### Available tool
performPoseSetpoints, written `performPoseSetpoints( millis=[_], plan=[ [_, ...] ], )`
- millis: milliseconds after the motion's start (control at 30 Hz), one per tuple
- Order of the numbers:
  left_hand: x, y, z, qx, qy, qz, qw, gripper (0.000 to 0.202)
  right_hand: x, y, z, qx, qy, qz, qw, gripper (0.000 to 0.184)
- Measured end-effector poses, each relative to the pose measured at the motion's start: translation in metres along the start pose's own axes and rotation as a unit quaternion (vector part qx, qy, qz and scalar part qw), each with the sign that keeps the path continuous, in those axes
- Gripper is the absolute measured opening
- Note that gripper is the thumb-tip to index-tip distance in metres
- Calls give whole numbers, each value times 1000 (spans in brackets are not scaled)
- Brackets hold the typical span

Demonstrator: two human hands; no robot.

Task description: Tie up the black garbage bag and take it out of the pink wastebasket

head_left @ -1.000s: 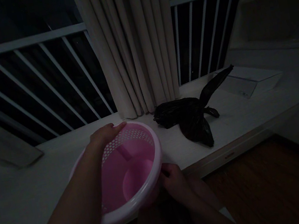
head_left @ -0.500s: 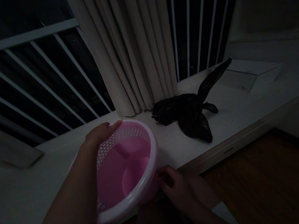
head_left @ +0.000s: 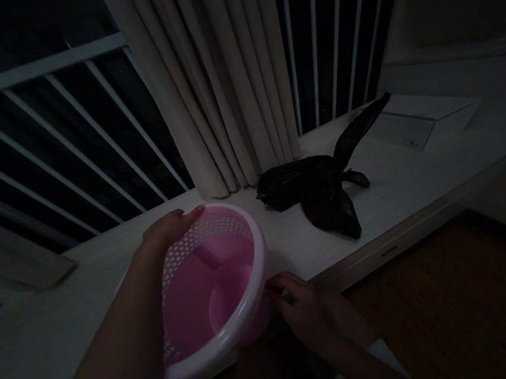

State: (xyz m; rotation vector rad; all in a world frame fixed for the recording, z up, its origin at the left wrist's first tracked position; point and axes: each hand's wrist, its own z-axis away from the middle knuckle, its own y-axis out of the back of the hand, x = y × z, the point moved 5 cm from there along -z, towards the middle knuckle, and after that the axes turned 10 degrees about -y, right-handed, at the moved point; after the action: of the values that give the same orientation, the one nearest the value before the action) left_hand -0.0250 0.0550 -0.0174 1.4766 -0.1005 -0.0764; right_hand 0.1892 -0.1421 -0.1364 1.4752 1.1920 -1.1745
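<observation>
A pink plastic laundry basket (head_left: 195,311), pierced with holes near its top and solid lower down, stands tilted toward me at the ledge's front edge. Its inside looks bare. My left hand (head_left: 169,228) grips the far rim, thumb lying along the top and the other fingers hidden. At the basket's near right side, below the rim, my right hand (head_left: 297,302) is closed in a pinch against the outer wall; whatever lies between its fingertips is hidden. To the right of the basket a knotted black plastic bag (head_left: 312,189) rests on the ledge, touching neither hand.
The pale ledge (head_left: 399,183) runs along a window with white railings (head_left: 322,27) and a drawn beige curtain (head_left: 214,79). A flat white box (head_left: 421,117) lies at the right. Below is dark wooden floor (head_left: 439,300). The scene is dim.
The view has shifted slightly. My right hand stays at the basket's outer side with its fingers slightly rearranged. My left hand keeps its grip, and the basket has barely moved.
</observation>
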Motion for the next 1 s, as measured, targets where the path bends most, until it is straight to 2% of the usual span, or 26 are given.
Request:
performPoseSetpoints(
  millis=[133,233,333,433,500,600,633,700,800,900,1000],
  plan=[
    [2,1,1,-5,8,3,1000,99,-4,4,-6,-24,56,63,996,16],
    [3,3,4,2,17,3,1000,98,-12,6,-7,-58,130,123,982,18],
    [5,8,12,13,25,2,1000,94,-14,14,-5,-78,162,162,970,19],
    [9,14,24,29,36,4,999,89,-16,38,-5,-4,158,165,973,21],
    [14,18,34,34,36,17,999,85,-25,56,-5,47,156,167,972,20],
    [23,26,49,42,18,44,998,78,-60,78,1,105,218,164,956,21],
    [25,29,54,47,11,51,997,77,-74,82,4,107,238,165,951,23],
    [32,39,64,66,-13,55,996,74,-98,85,11,86,286,168,939,26],
    [43,58,80,121,-57,24,991,72,-120,77,22,4,338,189,922,30],
    [55,73,91,160,-84,6,984,70,-124,67,29,-51,354,219,908,30],
    [66,77,96,169,-102,-10,980,67,-121,60,32,-85,348,247,900,27]
  ],
)
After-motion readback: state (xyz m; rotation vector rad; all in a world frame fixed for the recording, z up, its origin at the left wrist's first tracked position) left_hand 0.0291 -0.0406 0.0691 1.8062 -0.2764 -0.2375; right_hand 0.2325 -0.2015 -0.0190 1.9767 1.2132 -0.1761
